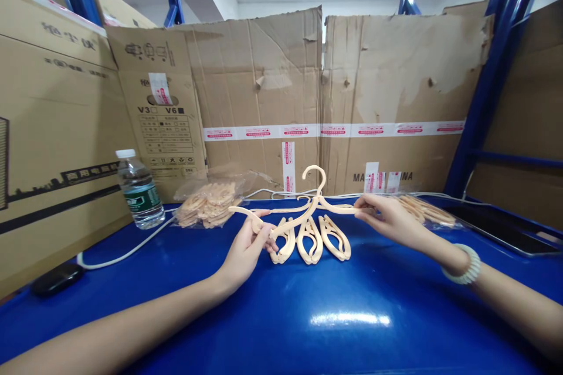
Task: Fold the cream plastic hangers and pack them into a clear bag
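One cream-coloured plastic folding clothes hanger (317, 195) is up between two bare hands, its round hook pointing to the ceiling, above the glossy blue tabletop (281, 319). From where I stand, the left hand (246, 246) is pinching it near the joint of one arm, whose curved outer piece sticks up at an angle. The right hand (387, 217) has its fingertips closed on the far end of the other arm, a pale ribbed bracelet (465, 265) round that wrist.

As far as I can judge, this hanger is mostly unfolded: both arms are spread, though the left one looks not yet straight. Behind it, a second cream hanger (290, 210) seems to be opened out as well, though much of it is hidden.

Three more cream hangers (310, 241), folded into compact teardrop loops, lie side by side just in front, so those remain unopened. Further stock sits in a clear plastic bag of folded hangers (211, 204) at left and another clear bag (428, 212) beyond the right hand.
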Tool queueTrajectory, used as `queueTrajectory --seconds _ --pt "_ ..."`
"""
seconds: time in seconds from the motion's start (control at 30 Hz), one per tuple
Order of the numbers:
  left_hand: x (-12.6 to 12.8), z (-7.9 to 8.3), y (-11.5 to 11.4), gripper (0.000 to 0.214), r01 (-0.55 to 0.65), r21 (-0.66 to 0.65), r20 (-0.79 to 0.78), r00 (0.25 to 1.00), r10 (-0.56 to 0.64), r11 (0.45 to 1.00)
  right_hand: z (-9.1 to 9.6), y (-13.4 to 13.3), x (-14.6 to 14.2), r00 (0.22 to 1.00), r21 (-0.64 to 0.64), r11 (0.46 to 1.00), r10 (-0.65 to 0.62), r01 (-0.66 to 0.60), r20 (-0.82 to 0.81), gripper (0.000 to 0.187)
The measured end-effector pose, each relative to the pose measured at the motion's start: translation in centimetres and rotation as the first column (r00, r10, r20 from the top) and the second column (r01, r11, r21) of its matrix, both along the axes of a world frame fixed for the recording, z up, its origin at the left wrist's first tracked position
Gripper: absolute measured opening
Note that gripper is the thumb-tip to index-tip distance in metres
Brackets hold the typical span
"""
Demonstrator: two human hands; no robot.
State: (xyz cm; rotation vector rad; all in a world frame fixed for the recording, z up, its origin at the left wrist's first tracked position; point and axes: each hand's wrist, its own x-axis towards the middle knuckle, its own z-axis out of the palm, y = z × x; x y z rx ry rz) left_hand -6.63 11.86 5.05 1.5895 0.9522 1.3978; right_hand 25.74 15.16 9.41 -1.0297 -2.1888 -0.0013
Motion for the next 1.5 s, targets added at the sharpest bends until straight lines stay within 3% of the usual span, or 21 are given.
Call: queueTrajectory --seconds 0.27,0.57,0.7,0.83,1.03,1.23,1.33,1.5 --pt "-0.2 0.7 0.0 0.050 -0.064 0.084 -0.053 0.996 0.069 0.994 -0.3 -0.8 -1.1 0.999 -0.027 0.999 0.019 -0.019 0.032 0.016" --pt "-0.2 0.7 -0.6 0.050 -0.088 0.041 -0.208 0.973 0.094 0.995 -0.6 -2.1 -2.2 0.994 -0.011 0.999 0.044 -0.043 0.099 0.017" --pt "0.0 1.0 -1.0 0.042 -0.063 0.008 -0.212 0.975 0.063 0.998 -0.8 -1.9 -2.0 0.992 0.035 0.999 0.035 -0.039 0.123 0.014" --pt "-0.1 0.8 -0.7 0.033 -0.118 0.042 -0.228 0.966 0.124 0.992 -0.6 -1.5 -1.9 0.977 0.159 0.982 0.071 -0.104 0.202 0.014" --pt "-0.7 0.1 0.2 0.031 -0.179 0.091 -0.212 0.958 0.194 0.980 -0.5 -1.7 -1.8 0.912 0.395 0.918 -0.127 -0.041 0.390 0.026" --pt "-0.7 0.3 0.1 0.032 -0.168 0.096 -0.220 0.958 0.186 0.981 -0.8 -1.9 -1.4 0.836 0.467 0.881 -0.307 0.069 0.455 0.034" --pt "-0.6 0.4 0.0 0.034 -0.159 0.090 -0.223 0.959 0.175 0.983 -0.8 -1.9 -1.3 0.832 0.480 0.874 -0.322 0.078 0.451 0.033" --pt "-0.7 0.5 0.1 0.036 -0.165 0.076 -0.214 0.960 0.178 0.983 -1.2 -1.7 -1.6 0.894 0.430 0.902 -0.222 0.037 0.389 0.032"
